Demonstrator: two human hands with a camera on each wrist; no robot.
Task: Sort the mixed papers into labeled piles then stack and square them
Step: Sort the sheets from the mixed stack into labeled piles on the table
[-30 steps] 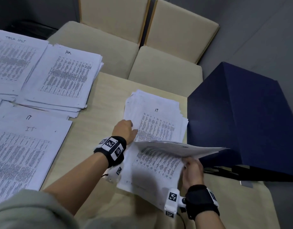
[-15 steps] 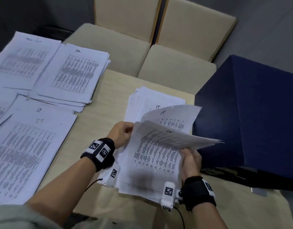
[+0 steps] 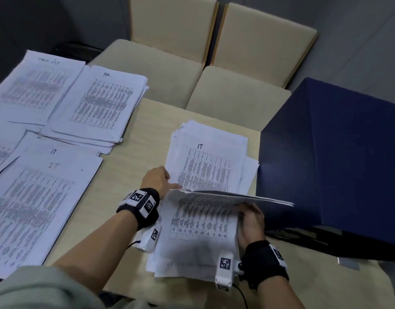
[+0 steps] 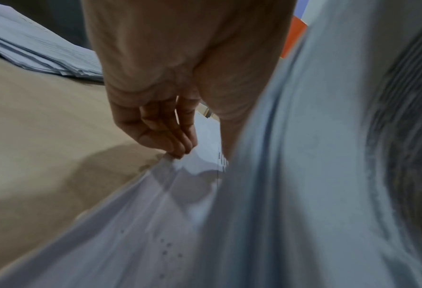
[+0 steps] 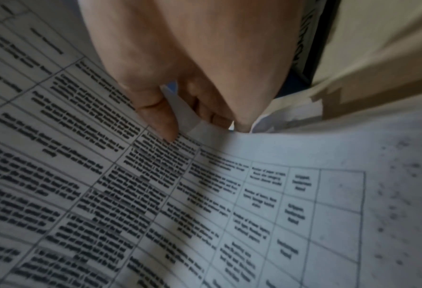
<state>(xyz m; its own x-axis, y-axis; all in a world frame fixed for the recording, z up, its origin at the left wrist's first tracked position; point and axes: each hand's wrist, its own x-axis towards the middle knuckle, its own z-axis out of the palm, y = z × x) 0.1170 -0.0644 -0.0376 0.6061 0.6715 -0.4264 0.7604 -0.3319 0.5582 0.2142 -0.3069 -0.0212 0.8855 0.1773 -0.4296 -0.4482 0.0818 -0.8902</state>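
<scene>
Two hands work at one loose, fanned pile of white printed sheets (image 3: pixel 205 166) lying on the pale wooden counter (image 3: pixel 145 134), just beside the big dark blue box (image 3: pixel 339 157) that I take as the landmark. The pile's top page carries a handwritten "IT" above a printed table. At the pile's near end, a curled bundle of lifted white sheets (image 3: pixel 225 196) is raised off the rest, its free edge reaching toward the blue box and overlapping its lower corner in the head view. The right hand (image 3: pixel 251 221) grips this bundle at the side nearest the box, thumb on the printed face and fingers curled behind, as the right wrist view shows. The left hand (image 3: pixel 157 180) sits on the pile's edge farthest from the box; its fingertips (image 4: pixel 180 150) are bunched together and pinch a sheet's edge there.

Well apart from the box, across bare counter, lie the sorted piles: a white stack headed "HA" (image 3: pixel 102 103) at the far side, a stack with a scrawled heading I cannot read (image 3: pixel 33 85) beyond it, and a broad near stack marked "IT" (image 3: pixel 36 206). Past the counter's far edge, beside the box, stand two cream padded chairs (image 3: pixel 236 70).
</scene>
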